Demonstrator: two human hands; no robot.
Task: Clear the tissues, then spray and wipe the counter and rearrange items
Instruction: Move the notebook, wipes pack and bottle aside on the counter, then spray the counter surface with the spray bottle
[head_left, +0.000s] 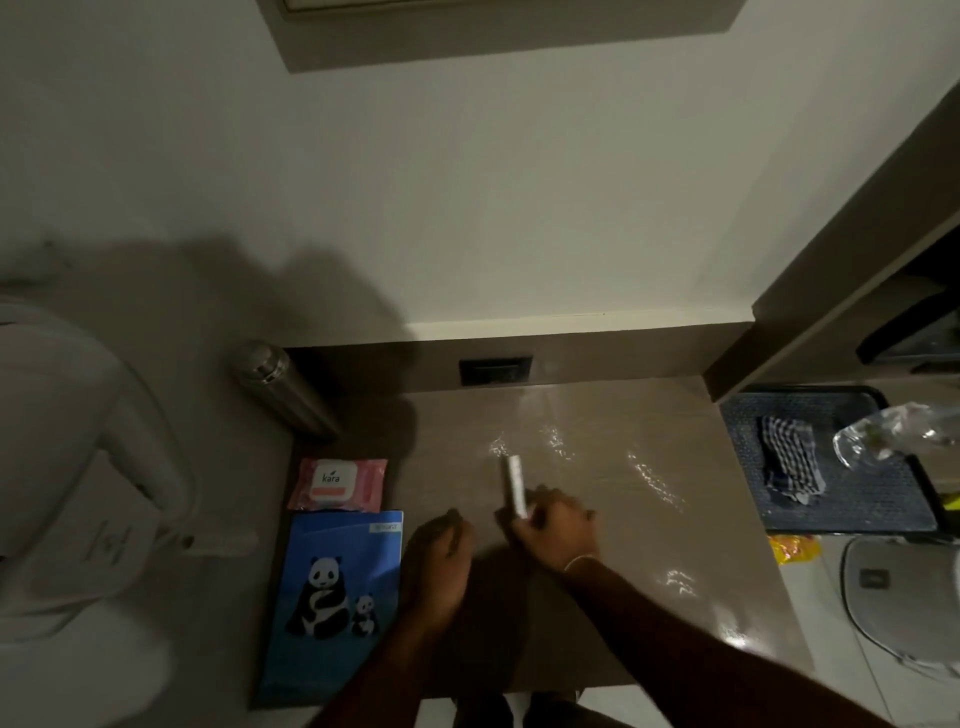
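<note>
The brown counter (623, 519) shines with wet streaks across its middle and right side. My right hand (556, 525) hovers over the counter's centre, closed around a slim white tube-like object (515, 486) that sticks up and away from me; what it is I cannot tell. My left hand (439, 556) rests just to its left with fingers curled and nothing visible in it. A pink Kara wipes pack (337, 483) lies at the counter's left edge. In front of it lies a blue panda-print pack (332, 608). No loose tissues are visible.
A steel bottle (283, 389) stands at the back left corner. A dark tray (841, 467) on the right holds a checked cloth (789, 457) and a clear plastic bottle (893, 431). A yellow wrapper (792, 548) lies by the tray. A wall socket (496, 370) sits behind the counter.
</note>
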